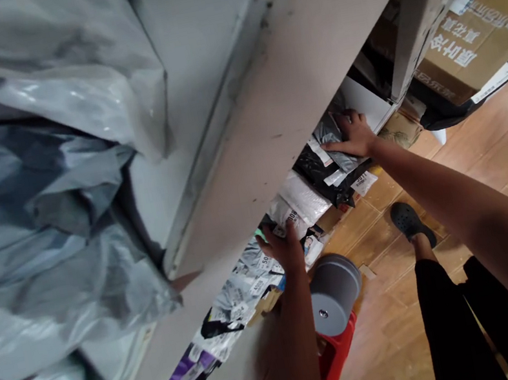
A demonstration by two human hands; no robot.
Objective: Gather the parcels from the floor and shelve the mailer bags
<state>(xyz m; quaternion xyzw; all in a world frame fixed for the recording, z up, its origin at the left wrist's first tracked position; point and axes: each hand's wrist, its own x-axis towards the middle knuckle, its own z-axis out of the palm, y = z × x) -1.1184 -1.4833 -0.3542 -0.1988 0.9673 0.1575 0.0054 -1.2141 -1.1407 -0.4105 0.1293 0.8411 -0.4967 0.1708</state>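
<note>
— where are your hands?

— well apart, both low on the bottom shelf [271, 121]. my right hand [356, 134] lies flat, fingers spread, on a grey parcel [330, 132], pinning it in the row.

— the left?

— my left hand [286, 248] rests open on the labelled parcels [249, 276], gripping nothing, beside the grey bin [333, 290].

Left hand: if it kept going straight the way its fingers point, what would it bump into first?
Probably the labelled parcels on the low shelf. The left hand points up into that pile and its fingertips look to be at or on a white labelled one already, though depth is hard to judge here.
</note>
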